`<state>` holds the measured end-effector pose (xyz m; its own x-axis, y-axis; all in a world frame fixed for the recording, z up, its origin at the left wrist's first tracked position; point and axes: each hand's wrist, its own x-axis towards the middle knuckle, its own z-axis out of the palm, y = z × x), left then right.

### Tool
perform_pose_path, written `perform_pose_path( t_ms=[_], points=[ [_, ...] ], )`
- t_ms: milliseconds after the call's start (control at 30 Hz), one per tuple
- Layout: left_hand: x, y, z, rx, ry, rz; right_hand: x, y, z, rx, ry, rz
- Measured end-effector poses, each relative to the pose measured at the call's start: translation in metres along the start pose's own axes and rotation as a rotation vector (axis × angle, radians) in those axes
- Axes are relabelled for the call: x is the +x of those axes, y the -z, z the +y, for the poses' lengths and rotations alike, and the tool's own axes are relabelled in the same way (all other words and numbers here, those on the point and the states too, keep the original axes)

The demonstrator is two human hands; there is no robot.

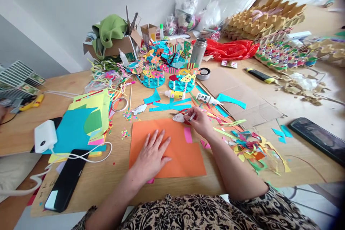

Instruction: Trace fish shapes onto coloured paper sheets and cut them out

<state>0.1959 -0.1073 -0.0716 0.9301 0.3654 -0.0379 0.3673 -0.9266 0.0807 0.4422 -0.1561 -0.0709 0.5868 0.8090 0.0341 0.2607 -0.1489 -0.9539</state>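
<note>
My left hand [153, 151] lies flat, fingers spread, on an orange paper sheet [185, 158] on the wooden table [107, 176]. At the sheet's far edge my right hand [198, 119] is closed on a thin white pen-like stick [192, 116]. Its tip touches a small white paper fish cut-out [178, 117]. A pink paper strip [188, 134] rests on the orange sheet beside the right wrist. Another white fish cut-out [139, 108] lies further left.
Stacked coloured paper [88, 118], a white power bank [45, 136] with cable and a black phone [66, 183] lie left. Glue bottles [175, 94], teal scraps, fish displays [153, 72] and a steel flask [198, 51] stand beyond. Paper offcuts [250, 147] and a dark tablet [318, 138] lie right.
</note>
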Motion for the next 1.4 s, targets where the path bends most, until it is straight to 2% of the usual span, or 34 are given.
perform_pose_path(
  t_ms=[100,167,233,367,433,667,1000,1233,1400],
  points=[
    [-0.001,0.005,0.000,-0.002,0.004,-0.023,0.000,0.004,-0.002,0.031,0.033,-0.030],
    [-0.001,0.006,-0.001,-0.003,0.006,-0.034,-0.004,0.013,-0.008,0.036,0.052,-0.123],
    [-0.001,0.006,-0.001,-0.003,0.006,-0.042,-0.013,0.025,-0.015,-0.025,0.077,-0.303],
    [-0.001,0.003,-0.002,0.002,-0.002,-0.034,-0.039,0.046,-0.030,-0.266,0.091,-0.758],
    [-0.002,0.001,-0.002,0.004,-0.005,-0.025,-0.051,0.048,-0.032,-0.349,0.076,-0.855],
    [-0.002,0.000,-0.003,0.008,-0.009,-0.019,-0.064,0.037,-0.021,-0.588,0.121,-0.773],
    [0.000,0.006,0.000,-0.050,0.010,-0.046,-0.068,0.033,-0.028,-0.745,0.128,-0.765],
    [0.001,0.008,0.000,-0.052,-0.005,-0.026,-0.076,0.028,-0.038,-0.926,0.211,-0.730],
    [0.001,0.007,0.000,-0.056,-0.008,-0.024,-0.081,0.024,-0.031,-0.959,0.221,-0.690]
  ],
)
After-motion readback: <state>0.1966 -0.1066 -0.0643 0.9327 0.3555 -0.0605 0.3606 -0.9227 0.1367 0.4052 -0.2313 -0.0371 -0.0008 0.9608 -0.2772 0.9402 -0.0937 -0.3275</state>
